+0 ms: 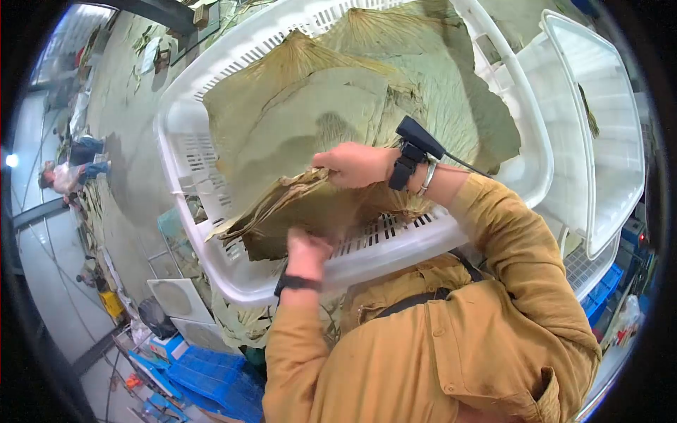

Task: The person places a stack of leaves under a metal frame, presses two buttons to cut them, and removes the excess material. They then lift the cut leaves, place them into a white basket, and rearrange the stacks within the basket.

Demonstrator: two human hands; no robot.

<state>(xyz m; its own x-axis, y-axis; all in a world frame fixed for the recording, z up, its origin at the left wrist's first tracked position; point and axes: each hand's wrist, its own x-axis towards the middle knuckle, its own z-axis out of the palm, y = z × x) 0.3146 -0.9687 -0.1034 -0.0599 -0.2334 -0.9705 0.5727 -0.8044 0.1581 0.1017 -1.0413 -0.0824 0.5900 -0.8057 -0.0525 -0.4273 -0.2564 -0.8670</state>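
A big white slotted plastic basket (532, 116) holds a layered pile of large, dried, pale green leaves (296, 106), with veins fanning out; they look like lotus leaves. Near the basket's front side, my right hand (356, 166) has its fingers closed around the upper edge of a folded bundle of dried leaves (282, 204). The bundle is lifted at an angle above the rim, its crumpled brown edges pointing left. My left hand (307, 250) is at the bundle's lower edge, smeared by motion, so its grip does not show. A wristband with a black device sits on my right wrist.
A second white plastic tub (596, 127) stands to the right, with a leaf scrap on it. Blue crates (211, 377) lie at the lower left. Leaf scraps litter the concrete floor (134, 141). Another person (67, 173) is far off at the left.
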